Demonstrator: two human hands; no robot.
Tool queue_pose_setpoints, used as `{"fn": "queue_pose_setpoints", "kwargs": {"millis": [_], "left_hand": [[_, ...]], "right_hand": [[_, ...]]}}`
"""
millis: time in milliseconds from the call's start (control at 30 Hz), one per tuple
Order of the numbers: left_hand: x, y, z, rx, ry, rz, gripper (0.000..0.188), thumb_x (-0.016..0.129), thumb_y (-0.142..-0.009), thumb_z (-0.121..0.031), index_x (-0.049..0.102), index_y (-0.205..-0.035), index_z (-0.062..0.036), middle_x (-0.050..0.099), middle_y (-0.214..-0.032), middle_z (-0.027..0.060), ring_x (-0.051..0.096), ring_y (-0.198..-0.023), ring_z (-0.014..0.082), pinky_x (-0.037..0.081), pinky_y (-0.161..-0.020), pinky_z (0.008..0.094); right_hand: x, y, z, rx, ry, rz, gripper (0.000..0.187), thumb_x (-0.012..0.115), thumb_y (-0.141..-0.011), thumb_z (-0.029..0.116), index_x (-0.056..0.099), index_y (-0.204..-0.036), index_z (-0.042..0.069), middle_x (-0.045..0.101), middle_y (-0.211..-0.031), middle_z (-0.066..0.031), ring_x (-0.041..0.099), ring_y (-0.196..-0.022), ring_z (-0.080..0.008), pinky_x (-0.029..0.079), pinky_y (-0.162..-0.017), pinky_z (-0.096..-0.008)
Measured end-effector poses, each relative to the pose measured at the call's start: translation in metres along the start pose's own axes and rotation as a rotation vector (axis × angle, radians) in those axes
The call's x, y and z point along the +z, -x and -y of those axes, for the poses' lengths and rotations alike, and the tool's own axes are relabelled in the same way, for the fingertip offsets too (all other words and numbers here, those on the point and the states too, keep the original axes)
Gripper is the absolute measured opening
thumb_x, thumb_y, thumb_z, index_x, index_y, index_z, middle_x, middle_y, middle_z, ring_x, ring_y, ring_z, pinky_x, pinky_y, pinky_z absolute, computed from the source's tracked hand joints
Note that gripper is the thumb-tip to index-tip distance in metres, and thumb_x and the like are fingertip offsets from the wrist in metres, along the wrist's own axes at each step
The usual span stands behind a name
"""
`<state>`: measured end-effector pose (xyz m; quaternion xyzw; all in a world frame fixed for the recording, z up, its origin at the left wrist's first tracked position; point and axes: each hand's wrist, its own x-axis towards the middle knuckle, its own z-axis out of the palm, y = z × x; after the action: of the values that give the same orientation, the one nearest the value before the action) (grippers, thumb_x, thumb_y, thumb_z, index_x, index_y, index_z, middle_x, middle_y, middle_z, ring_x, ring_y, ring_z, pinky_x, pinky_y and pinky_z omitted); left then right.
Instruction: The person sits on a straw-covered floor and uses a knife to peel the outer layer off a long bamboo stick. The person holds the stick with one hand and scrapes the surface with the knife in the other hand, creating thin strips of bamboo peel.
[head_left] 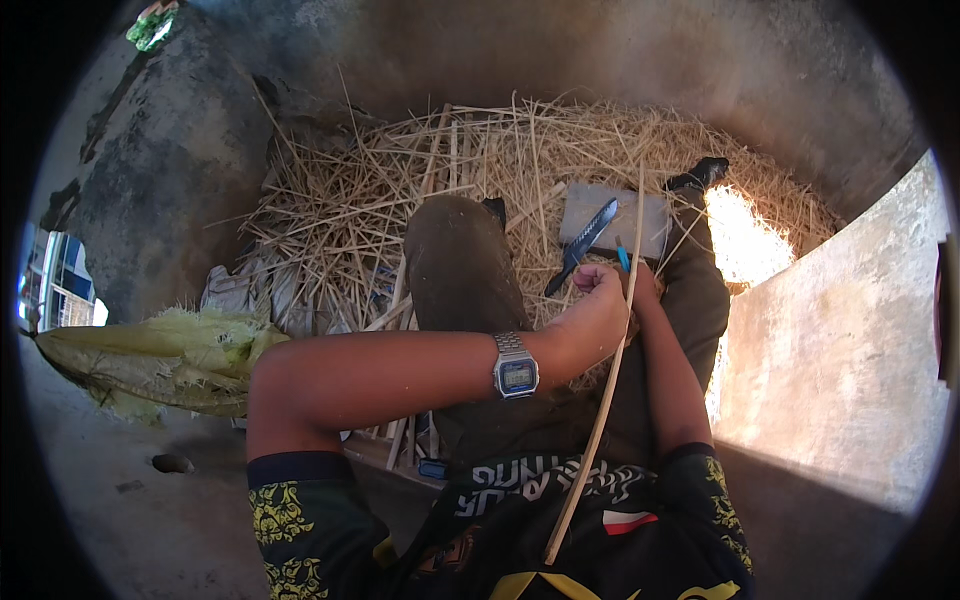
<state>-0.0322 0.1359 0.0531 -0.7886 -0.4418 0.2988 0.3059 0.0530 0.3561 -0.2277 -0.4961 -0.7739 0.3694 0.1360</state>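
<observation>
A long, thin wooden strip (590, 447) slants from my chest up past both hands, its far end rising over the straw-coloured pile. My left hand (597, 318), below a silver wristwatch, is closed with curled fingers against the strip. Partly hidden behind it, my right hand (647, 287) is closed too. A slim blue tool (622, 254) sticks up from between the hands, by the right fingers; its lower part is covered. Just beyond my left fingers, a knife (585, 243) with a dark handle and blue-grey blade rests across a grey block (648, 222).
Dry shavings and thin strips (340, 220) heap up around my legs against a curved concrete wall (560, 50). A yellow-green sack-like sheet (170, 360) lies at the left. On the right, a low wall (850, 340) catches bright sunlight. There is a small hole (173, 463) in the floor.
</observation>
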Motion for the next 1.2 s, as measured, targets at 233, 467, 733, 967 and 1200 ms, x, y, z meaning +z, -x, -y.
{"fn": "queue_pose_setpoints", "kwargs": {"millis": [233, 467, 733, 967, 1200], "left_hand": [[-0.002, -0.002, 0.001, 0.020, -0.019, 0.001, 0.026, 0.052, -0.090, -0.020, 0.065, -0.097, 0.0018, 0.062, -0.081, 0.0142, 0.057, -0.071, 0.0276, 0.044, -0.073, 0.0428], [0.001, -0.001, -0.005, 0.000, 0.003, 0.009, 0.026, 0.052, -0.089, -0.019, 0.065, -0.097, 0.0020, 0.060, -0.080, 0.0132, 0.056, -0.072, 0.0277, 0.044, -0.074, 0.0428], [0.000, 0.000, 0.002, -0.030, 0.069, 0.007, 0.035, 0.055, -0.092, -0.023, 0.061, -0.117, 0.0002, 0.061, -0.081, 0.0082, 0.058, -0.076, 0.0258, 0.044, -0.074, 0.0426], [0.035, -0.005, -0.004, -0.262, 0.727, -0.357, 0.061, 0.059, -0.096, -0.041, 0.047, -0.146, -0.0078, 0.062, -0.082, 0.0065, 0.060, -0.082, 0.0249, 0.046, -0.072, 0.0401], [0.037, -0.008, 0.022, -0.408, 1.193, -0.615, 0.040, 0.052, -0.102, -0.039, 0.064, -0.124, -0.0081, 0.060, -0.099, 0.0127, 0.058, -0.095, 0.0316, 0.048, -0.084, 0.0412]], "right_hand": [[0.030, -0.031, -0.051, -0.024, -0.177, -0.013, 0.038, 0.066, -0.084, 0.033, 0.067, -0.089, -0.005, 0.068, -0.083, -0.0286, 0.068, -0.085, -0.0452, 0.052, -0.074, -0.0508], [-0.009, 0.006, 0.012, -0.011, 0.041, -0.009, 0.037, 0.065, -0.083, 0.031, 0.067, -0.088, -0.006, 0.068, -0.083, -0.0291, 0.068, -0.085, -0.0453, 0.052, -0.074, -0.0512], [-0.014, 0.010, 0.014, -0.032, 0.044, -0.002, 0.037, 0.065, -0.083, 0.032, 0.068, -0.089, -0.005, 0.068, -0.085, -0.0296, 0.068, -0.086, -0.0449, 0.052, -0.075, -0.0508], [0.017, -0.021, -0.035, -0.026, -0.026, -0.102, 0.041, 0.062, -0.088, 0.035, 0.069, -0.092, -0.006, 0.068, -0.088, -0.0303, 0.068, -0.089, -0.0466, 0.052, -0.076, -0.0515], [-0.008, -0.008, -0.006, 0.144, 0.000, -0.171, 0.063, 0.041, -0.097, 0.046, 0.068, -0.095, -0.010, 0.065, -0.097, -0.0377, 0.065, -0.098, -0.0495, 0.050, -0.086, -0.0513]]}}
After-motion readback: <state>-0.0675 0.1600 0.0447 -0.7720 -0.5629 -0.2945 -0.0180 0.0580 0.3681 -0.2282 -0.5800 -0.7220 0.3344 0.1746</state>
